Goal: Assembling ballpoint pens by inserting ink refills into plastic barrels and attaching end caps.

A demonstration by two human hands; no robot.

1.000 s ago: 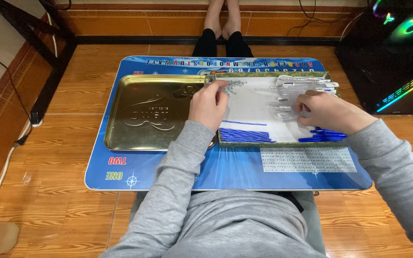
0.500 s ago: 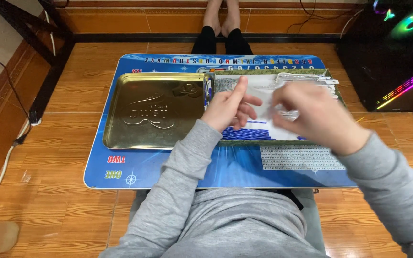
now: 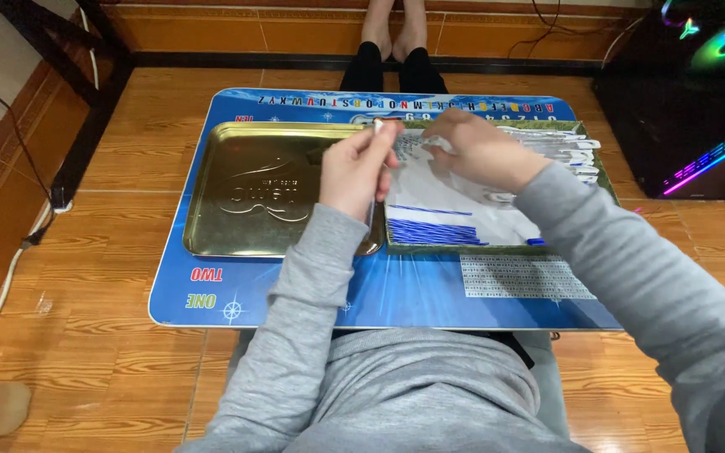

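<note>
left hand (image 3: 356, 172): raised, pinching a small white piece (image 3: 377, 126) | right hand (image 3: 476, 151): curled, gripping clear bag (image 3: 455, 197) over the surface's (image 3: 396, 289) far edge

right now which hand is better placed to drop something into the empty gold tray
Left. The left hand hovers over the gold tray, pinching a small white piece. The right hand is over the packet-filled tray.

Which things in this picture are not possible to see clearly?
- Head view: the small white item pinched in the left hand is too small to identify.
- What the right hand grips is hidden beneath it.
- The right tin is partly hidden by the right sleeve.
</note>
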